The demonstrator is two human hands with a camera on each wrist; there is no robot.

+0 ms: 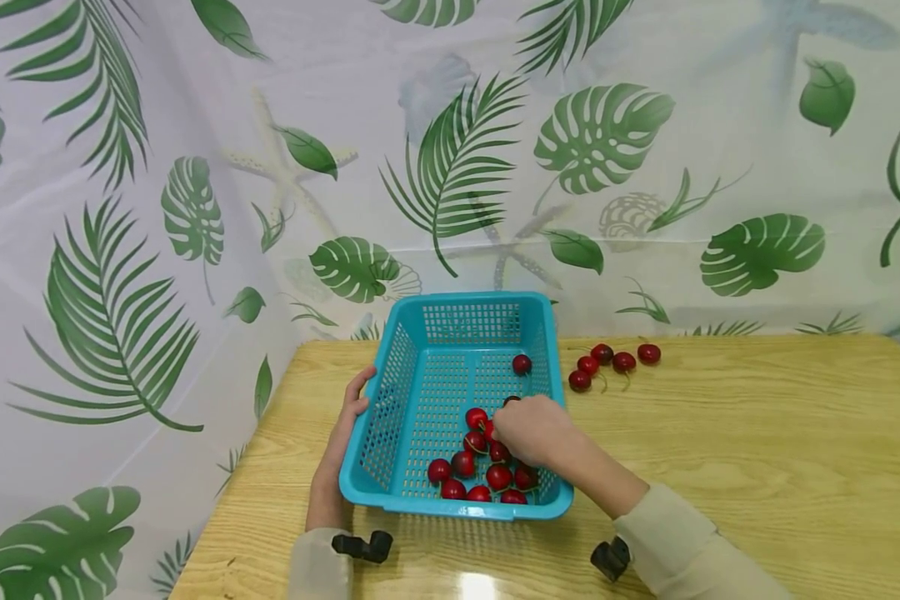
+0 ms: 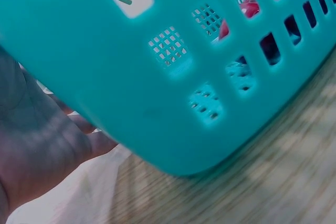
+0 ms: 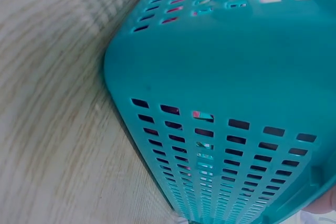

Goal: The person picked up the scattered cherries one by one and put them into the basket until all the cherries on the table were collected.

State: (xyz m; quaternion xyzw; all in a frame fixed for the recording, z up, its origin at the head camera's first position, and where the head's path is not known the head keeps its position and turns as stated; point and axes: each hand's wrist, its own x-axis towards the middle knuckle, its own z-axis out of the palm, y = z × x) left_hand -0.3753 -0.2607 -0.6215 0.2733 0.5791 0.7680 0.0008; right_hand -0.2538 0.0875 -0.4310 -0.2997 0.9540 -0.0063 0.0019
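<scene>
A blue perforated plastic basket [image 1: 461,506] stands on the wooden table with many dark red cherries [image 1: 463,463] in it, mostly gathered near its front right. My left hand [image 1: 342,437] touches the outside of the basket's left side, fingers reaching to the rim; in the left wrist view its palm [image 2: 39,140] faces the wall with fingers extended. Reaching over the right rim, my right hand [image 1: 537,429] is inside the basket, fingers curled down at a bright red cherry [image 1: 490,431] that it seems to pinch. Its fingertips are largely hidden.
Several cherries, some with stems [image 1: 624,362], lie on the table [image 1: 757,450] behind and right of the basket. One cherry [image 1: 522,364] sits apart near the basket's back right corner. A leaf-patterned cloth [image 1: 450,225] hangs behind and to the left.
</scene>
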